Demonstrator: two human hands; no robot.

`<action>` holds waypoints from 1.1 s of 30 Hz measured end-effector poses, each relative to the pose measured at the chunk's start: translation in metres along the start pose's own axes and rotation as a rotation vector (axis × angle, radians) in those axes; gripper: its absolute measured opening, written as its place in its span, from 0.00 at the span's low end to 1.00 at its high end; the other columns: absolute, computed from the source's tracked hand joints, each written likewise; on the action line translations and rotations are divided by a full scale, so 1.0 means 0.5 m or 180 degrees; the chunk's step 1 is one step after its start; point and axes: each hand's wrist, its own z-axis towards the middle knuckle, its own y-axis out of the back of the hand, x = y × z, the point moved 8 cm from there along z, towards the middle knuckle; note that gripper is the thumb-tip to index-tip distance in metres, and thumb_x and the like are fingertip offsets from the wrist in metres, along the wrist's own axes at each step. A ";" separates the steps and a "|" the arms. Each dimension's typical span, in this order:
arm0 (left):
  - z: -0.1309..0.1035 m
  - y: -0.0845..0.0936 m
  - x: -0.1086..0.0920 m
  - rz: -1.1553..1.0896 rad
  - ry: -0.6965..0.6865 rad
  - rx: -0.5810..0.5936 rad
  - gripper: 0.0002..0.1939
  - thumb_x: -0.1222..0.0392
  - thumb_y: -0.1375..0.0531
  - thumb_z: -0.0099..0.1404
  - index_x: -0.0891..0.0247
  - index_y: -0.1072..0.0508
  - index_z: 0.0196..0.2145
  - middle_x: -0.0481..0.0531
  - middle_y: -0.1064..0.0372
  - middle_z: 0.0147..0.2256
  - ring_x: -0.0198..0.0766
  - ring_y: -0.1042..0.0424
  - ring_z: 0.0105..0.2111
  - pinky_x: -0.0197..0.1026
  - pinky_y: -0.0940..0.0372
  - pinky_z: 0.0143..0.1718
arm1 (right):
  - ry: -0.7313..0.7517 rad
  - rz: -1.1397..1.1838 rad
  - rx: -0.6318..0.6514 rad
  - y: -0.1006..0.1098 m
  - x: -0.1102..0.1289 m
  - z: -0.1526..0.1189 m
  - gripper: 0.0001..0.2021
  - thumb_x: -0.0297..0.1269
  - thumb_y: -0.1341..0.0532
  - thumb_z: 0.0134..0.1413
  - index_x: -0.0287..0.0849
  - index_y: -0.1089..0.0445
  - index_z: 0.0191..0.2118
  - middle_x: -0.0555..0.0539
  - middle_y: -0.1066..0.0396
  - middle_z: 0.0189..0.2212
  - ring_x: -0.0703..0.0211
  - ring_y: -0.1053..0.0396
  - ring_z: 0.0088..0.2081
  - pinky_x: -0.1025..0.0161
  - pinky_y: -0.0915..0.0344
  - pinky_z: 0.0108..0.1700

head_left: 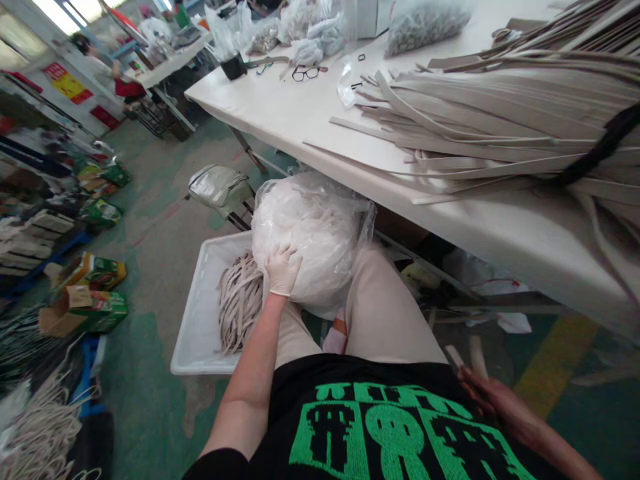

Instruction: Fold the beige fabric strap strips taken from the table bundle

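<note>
My left hand (283, 270), in a thin whitish glove, lies with its fingers spread against the near side of a big clear plastic bag (320, 247) stuffed with pale material. The bag stands between my knees, under the table edge. Beside it on the floor, a white plastic tub (193, 327) holds a heap of beige strips (240, 307). Low at the right, next to my hip, my right hand (487, 397) is closed around flat beige strips (479, 357), whose ends stick up past the fingers. Part of that hand is in shadow.
A long white table (280, 100) carries a large bundle of beige strips (500, 113) bound with a black tie, eyeglasses (306, 73) and filled plastic bags (425, 27). A padded stool (220, 187) stands behind the tub. Open cartons (85, 310) lie at left; people sit farther back.
</note>
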 end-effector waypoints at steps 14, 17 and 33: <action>0.077 -0.013 0.009 0.0782 -0.0175 -0.0125 0.06 0.58 0.38 0.65 0.56 0.19 0.34 0.53 0.24 0.52 0.55 0.39 0.64 0.68 0.62 0.66 | 0.0351 0.0445 0.1359 -0.252 0.203 -0.052 0.23 0.57 0.30 0.48 0.40 0.31 0.29 0.55 0.39 0.19 0.77 0.60 0.15 0.71 0.41 0.19; 0.038 0.073 0.003 0.0778 -0.0493 -0.0452 0.05 0.60 0.37 0.63 0.55 0.20 0.32 0.52 0.22 0.50 0.55 0.35 0.61 0.67 0.61 0.67 | 0.0352 0.0349 0.1419 -0.278 0.201 -0.039 0.23 0.57 0.30 0.48 0.39 0.29 0.31 0.52 0.33 0.23 0.76 0.55 0.15 0.71 0.39 0.20; -0.185 0.151 -0.074 0.0528 -0.1539 -0.0301 0.09 0.60 0.38 0.65 0.48 0.19 0.40 0.49 0.22 0.49 0.50 0.33 0.61 0.66 0.59 0.68 | 0.2510 -0.2009 0.2420 -0.539 0.399 -0.092 0.23 0.57 0.42 0.61 0.44 0.23 0.49 0.43 0.23 0.43 0.63 0.32 0.28 0.64 0.35 0.30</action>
